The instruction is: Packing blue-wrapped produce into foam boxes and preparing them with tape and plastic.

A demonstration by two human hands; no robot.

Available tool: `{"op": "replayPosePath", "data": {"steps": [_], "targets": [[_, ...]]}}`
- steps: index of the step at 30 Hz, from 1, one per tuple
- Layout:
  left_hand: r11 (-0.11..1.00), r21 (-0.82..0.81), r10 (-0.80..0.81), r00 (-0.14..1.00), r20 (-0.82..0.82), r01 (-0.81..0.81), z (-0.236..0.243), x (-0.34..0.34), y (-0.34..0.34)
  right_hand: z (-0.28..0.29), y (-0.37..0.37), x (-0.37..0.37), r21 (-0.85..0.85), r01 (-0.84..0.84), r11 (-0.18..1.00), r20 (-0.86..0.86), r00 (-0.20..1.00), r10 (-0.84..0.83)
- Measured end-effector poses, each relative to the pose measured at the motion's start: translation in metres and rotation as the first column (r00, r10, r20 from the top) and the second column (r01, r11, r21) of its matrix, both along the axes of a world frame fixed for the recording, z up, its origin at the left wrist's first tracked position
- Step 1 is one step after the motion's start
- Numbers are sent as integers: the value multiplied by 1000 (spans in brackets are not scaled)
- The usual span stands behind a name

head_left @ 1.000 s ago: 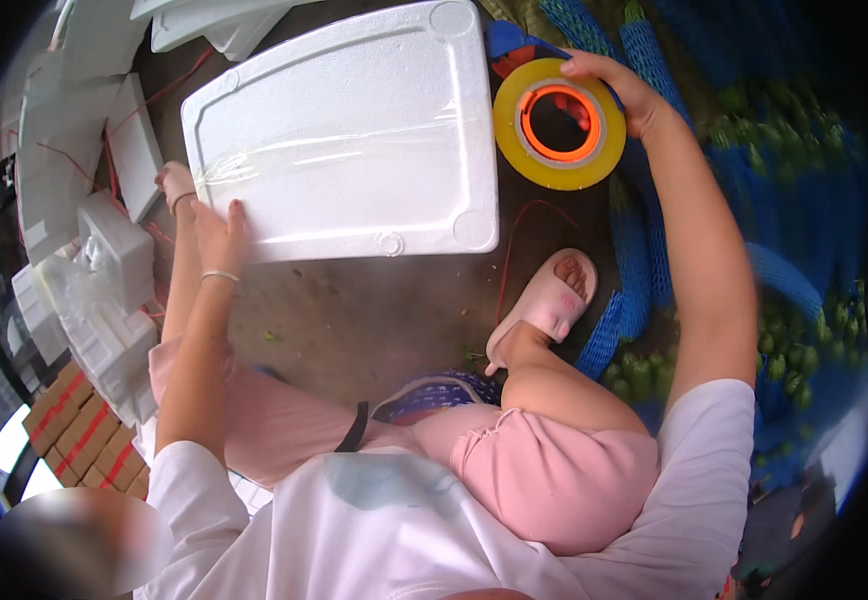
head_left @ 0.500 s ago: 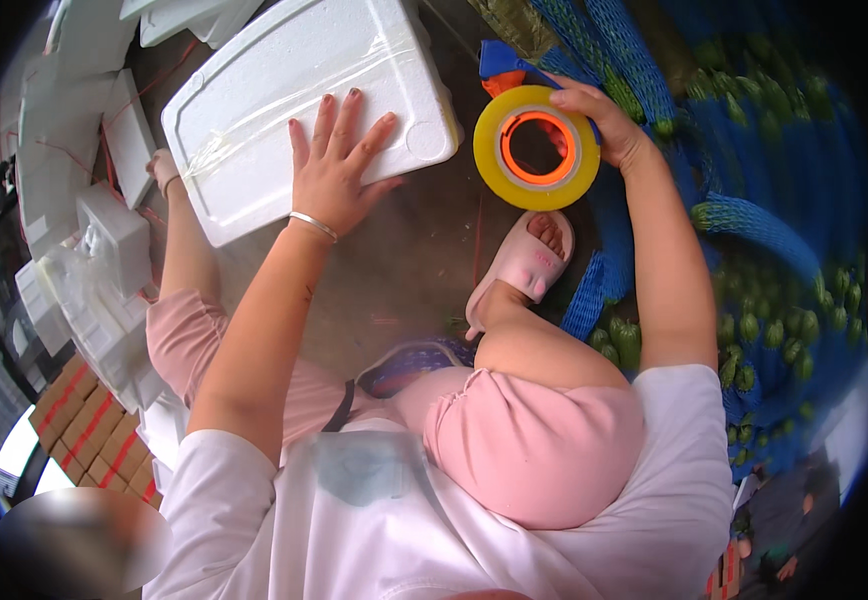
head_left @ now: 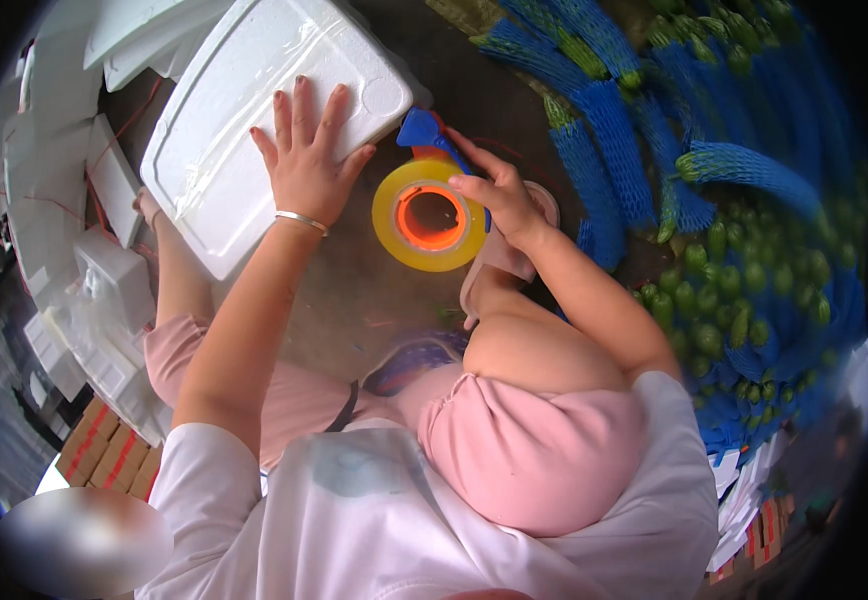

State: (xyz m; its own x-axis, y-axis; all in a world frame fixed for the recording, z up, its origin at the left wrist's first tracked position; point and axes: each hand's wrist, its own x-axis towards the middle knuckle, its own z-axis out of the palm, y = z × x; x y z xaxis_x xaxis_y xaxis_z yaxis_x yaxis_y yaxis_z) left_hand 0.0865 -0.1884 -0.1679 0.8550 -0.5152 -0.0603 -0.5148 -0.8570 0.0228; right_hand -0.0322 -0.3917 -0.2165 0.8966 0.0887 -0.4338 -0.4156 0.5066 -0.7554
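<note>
A white foam box (head_left: 229,120) with clear tape across its lid stands in front of me. My left hand (head_left: 309,165) lies flat on the lid with its fingers spread. In my right hand (head_left: 499,195) is a tape dispenser (head_left: 391,222), gripped by its blue frame. It carries a wide yellowish roll of tape on an orange hub. The dispenser's blue head is close to the box's right end; whether it touches the box, I cannot tell.
More white foam boxes (head_left: 49,190) and lids are piled at the left, with red string among them. Brown cartons (head_left: 104,450) stand lower left. Green vegetables in blue net sleeves (head_left: 609,150) cover the right side. My pink slipper (head_left: 484,265) is beneath the dispenser.
My right hand has brought the tape dispenser left and slightly down, to the box's right end. The left hand stays flat on the lid. The view has shifted a little.
</note>
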Motion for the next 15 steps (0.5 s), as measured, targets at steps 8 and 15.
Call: {"op": "replayPosePath", "data": {"steps": [8,15], "targets": [[924,-334,106,964,-244,-186,7,103,-48,-24,-114,203,-108,-123,987,-36,992,120],[964,14,-263,963,-59,264,4,35,14,11,-106,235,42,-179,983,-14,984,180]]}}
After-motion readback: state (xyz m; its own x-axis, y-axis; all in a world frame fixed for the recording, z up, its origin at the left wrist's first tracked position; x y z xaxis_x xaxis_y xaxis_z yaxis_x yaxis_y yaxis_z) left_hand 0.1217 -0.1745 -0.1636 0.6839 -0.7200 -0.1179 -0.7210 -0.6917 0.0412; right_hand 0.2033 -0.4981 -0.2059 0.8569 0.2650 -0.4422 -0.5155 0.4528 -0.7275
